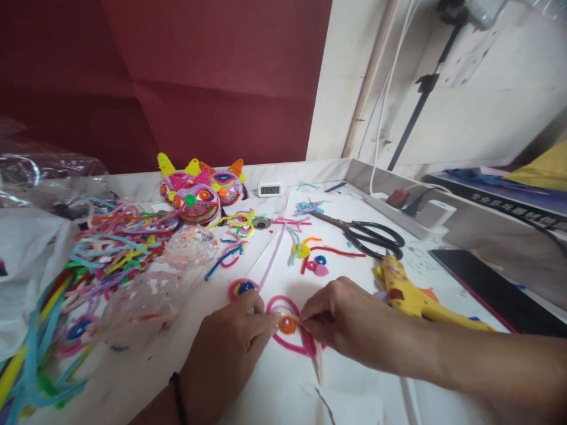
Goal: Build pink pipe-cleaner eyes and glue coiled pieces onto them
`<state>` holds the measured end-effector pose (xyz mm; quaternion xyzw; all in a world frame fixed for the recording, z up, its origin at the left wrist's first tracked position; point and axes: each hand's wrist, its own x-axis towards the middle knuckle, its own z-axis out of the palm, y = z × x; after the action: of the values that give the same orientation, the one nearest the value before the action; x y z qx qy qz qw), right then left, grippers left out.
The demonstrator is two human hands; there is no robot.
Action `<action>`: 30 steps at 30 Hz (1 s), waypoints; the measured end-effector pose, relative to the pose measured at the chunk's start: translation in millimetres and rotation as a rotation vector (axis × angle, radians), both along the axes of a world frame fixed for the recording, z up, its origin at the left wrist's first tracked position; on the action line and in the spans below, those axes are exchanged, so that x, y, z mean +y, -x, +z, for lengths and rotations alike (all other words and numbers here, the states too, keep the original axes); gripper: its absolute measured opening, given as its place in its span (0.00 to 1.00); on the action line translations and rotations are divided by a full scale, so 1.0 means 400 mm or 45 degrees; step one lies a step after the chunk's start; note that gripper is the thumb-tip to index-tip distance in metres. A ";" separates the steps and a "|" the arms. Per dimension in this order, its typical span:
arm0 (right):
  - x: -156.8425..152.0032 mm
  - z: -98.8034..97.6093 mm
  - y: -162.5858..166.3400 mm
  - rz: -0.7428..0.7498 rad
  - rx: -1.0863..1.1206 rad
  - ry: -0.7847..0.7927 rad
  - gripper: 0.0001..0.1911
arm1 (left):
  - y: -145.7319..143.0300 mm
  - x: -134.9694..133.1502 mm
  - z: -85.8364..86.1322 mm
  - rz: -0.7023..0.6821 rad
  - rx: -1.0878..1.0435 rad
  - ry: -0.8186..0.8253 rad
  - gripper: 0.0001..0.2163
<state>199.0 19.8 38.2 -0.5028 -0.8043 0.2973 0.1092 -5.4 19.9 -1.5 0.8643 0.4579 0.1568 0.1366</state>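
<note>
An eye-shaped piece of bent pink pipe cleaner (290,347) lies on the white paper, with an orange coil (287,325) and a small pale bead in its middle. A cream pipe cleaner (318,369) curves over the coil, its loose tail hanging toward me. My left hand (234,342) is closed, fingertips pressing the cream strand at the coil's left side. From the right, my right hand (341,319) pinches the same strand against the pink outline. Just beyond my left hand lies a pink and blue coil (245,287), partly covered by the fingers.
Loose pipe cleaners (119,248) and plastic bags (146,310) crowd the left. Colourful animal masks (195,198) stand at the back near a small digital clock (269,189). Black-handled scissors (372,233), a yellow glue gun (411,295), a phone-like black slab (478,283) and a power strip (407,215) lie right.
</note>
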 end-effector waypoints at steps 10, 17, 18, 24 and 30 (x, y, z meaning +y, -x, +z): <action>0.007 -0.012 0.005 0.129 -0.182 -0.172 0.11 | 0.002 0.002 -0.005 0.016 0.003 -0.002 0.15; 0.016 0.011 0.027 0.162 -0.403 -0.108 0.11 | -0.001 0.000 0.002 0.002 0.025 0.019 0.16; 0.017 0.019 0.032 0.165 -0.450 -0.095 0.11 | -0.001 0.000 0.002 0.007 0.029 0.023 0.16; 0.025 0.069 0.064 0.170 -0.628 0.042 0.14 | 0.002 0.002 0.001 -0.001 0.055 0.000 0.15; 0.040 0.096 0.065 0.290 -0.599 0.060 0.17 | 0.004 0.001 0.002 -0.023 0.047 -0.020 0.14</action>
<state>172.9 36.0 76.5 -0.4667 -0.8518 0.2013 -0.1268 -7.0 20.4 -0.6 0.8722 0.4514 0.1432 0.1228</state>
